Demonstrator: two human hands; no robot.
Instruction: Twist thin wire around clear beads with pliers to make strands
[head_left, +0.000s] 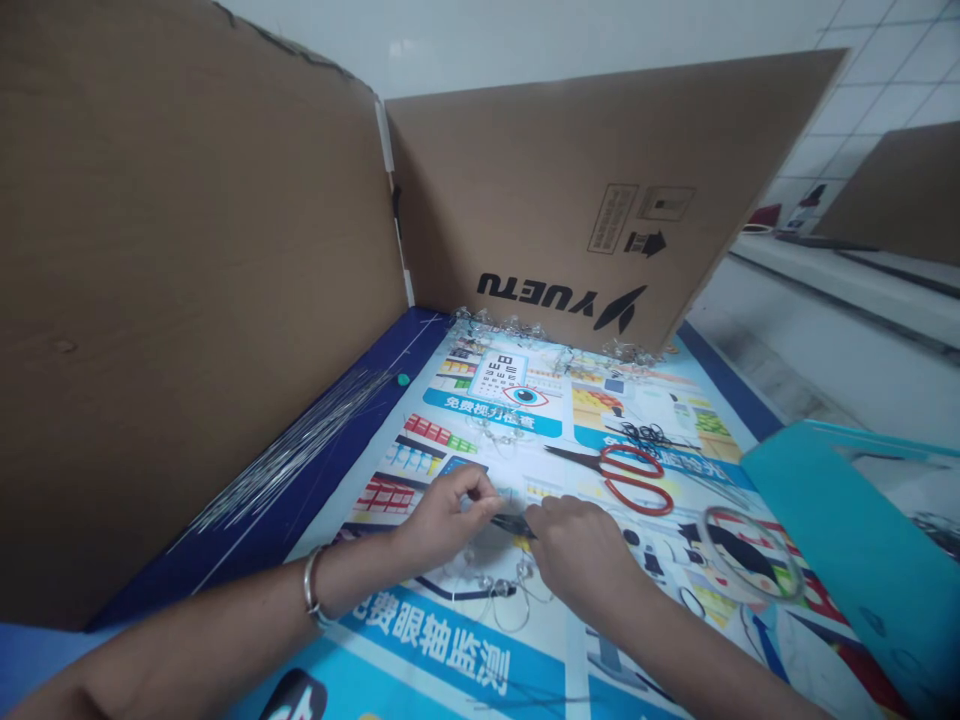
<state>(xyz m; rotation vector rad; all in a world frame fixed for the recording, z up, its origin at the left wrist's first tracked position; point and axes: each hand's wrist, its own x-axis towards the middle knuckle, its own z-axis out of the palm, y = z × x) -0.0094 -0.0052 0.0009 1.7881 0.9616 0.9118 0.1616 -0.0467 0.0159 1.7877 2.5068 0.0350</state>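
The left hand (454, 510) is pinched together, any held piece too fine to tell; the right hand (577, 550) grips a dark tool (514, 524), with beaded wire (501, 588) just below and red-handled scissors (602, 462) nearby.

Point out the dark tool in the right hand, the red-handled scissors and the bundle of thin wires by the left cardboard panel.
Dark tool (513, 523): head view, on its exposed part.
Scissors (601, 463): head view, where blades meet handles.
Thin wires (291, 455): head view, mid-bundle.
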